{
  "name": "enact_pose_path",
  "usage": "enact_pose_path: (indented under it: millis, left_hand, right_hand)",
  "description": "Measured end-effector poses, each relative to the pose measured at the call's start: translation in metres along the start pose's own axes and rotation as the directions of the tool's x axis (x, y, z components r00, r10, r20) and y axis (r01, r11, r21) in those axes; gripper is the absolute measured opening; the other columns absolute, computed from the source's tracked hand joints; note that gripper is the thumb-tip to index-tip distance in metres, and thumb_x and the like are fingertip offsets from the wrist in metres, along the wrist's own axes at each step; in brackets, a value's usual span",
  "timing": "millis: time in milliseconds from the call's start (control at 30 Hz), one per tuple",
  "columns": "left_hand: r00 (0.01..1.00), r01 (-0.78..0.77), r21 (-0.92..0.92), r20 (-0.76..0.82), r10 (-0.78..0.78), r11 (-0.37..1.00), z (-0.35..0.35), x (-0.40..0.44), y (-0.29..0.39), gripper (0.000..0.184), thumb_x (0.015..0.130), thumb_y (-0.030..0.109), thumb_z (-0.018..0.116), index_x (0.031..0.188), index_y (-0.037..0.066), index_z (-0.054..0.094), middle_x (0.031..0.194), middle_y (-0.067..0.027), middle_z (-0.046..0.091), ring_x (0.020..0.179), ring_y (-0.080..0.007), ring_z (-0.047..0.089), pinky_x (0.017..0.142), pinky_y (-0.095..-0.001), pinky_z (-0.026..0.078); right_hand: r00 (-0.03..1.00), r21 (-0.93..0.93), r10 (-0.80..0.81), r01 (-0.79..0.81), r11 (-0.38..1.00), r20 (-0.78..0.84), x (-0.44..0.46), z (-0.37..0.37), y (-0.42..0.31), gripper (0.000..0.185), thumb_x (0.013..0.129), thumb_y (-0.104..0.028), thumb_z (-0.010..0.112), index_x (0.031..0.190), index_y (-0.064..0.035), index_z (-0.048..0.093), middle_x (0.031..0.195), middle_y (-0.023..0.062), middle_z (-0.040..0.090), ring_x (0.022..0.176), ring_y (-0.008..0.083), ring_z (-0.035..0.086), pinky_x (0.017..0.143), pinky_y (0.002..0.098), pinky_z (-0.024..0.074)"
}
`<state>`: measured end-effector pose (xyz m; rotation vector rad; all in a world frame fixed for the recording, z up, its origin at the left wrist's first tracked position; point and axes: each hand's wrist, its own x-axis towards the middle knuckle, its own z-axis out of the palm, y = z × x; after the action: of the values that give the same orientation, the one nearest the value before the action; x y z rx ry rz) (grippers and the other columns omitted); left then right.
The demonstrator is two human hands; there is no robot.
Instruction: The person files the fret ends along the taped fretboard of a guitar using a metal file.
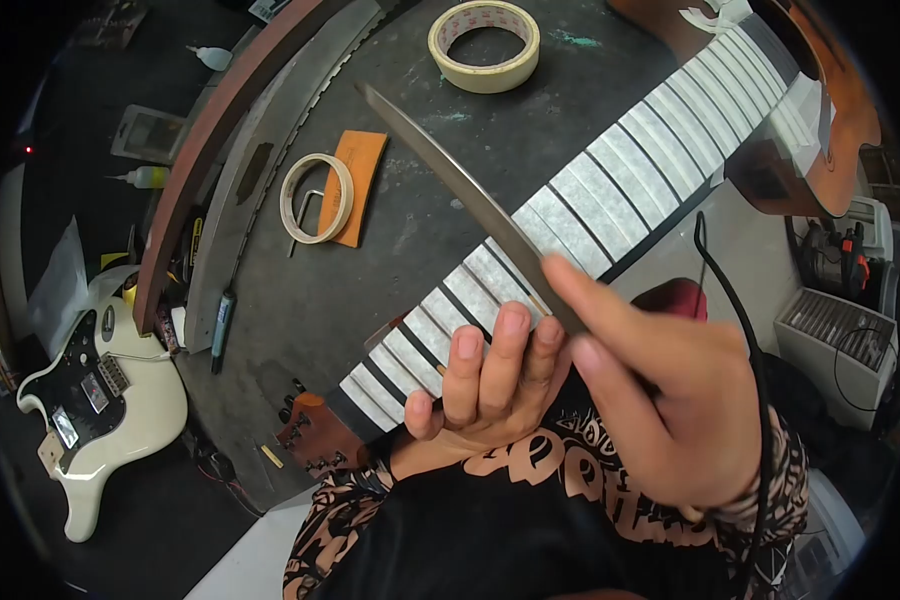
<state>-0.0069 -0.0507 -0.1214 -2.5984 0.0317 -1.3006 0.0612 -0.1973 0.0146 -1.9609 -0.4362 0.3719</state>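
Observation:
My right hand is closed around the near end of a long flat metal file, thumb and forefinger pinching it. The file slants over the guitar neck, its far tip raised toward the upper left. Strips of pale masking tape cover the fretboard, with dark bands and frets showing between them. My left hand lies at the neck's near edge, its bent fingers over the taped fretboard close to the file. The left thumb is hidden. The headstock with its tuners points to the lower left.
Tape rolls, an orange packet and a hex key lie on the dark bench. A long notched straightedge runs along the left. A white electric guitar body lies farther left. A black cable hangs at right.

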Motion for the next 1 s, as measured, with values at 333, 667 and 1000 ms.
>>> enact_pose_path:
  millis: [333,667,1000]
  left_hand:
    - [0.975,-0.061,0.072,-0.211,0.075,0.996,0.019,0.003,-0.005,0.049,0.096,0.054,0.047,0.137,0.029,0.057,0.125,0.0115,0.064,0.125,-0.0178,0.056,0.117,-0.0498,0.023]
    - [0.973,-0.022,0.066,-0.228,0.037,0.998,0.021,0.004,-0.001,0.051,0.094,0.056,0.050,0.137,0.030,0.057,0.123,0.0123,0.065,0.123,-0.0156,0.055,0.117,-0.0500,0.023]
    - [0.990,0.076,0.010,-0.119,-0.074,0.997,0.011,0.002,0.009,0.051,0.094,0.049,0.050,0.141,0.031,0.053,0.129,0.0123,0.062,0.125,-0.0169,0.054,0.118,-0.0495,0.019]
  right_hand:
    - [0.996,0.100,0.070,-0.074,0.992,0.046,-0.131,-0.036,0.031,0.055,0.079,0.003,0.059,0.134,-0.0013,0.059,0.064,0.0117,0.066,0.048,0.0185,0.063,0.048,0.0265,0.0473]
    - [0.990,-0.075,0.045,-0.035,0.997,0.137,-0.061,-0.031,0.011,0.052,0.082,0.002,0.065,0.134,-0.0019,0.059,0.058,0.0074,0.057,0.046,0.0207,0.058,0.046,0.0316,0.0458]
    - [0.989,0.100,0.089,-0.101,0.990,0.115,-0.034,-0.018,0.008,0.048,0.087,0.002,0.060,0.135,0.0022,0.057,0.063,0.0086,0.062,0.050,0.0137,0.059,0.050,0.0254,0.0448]
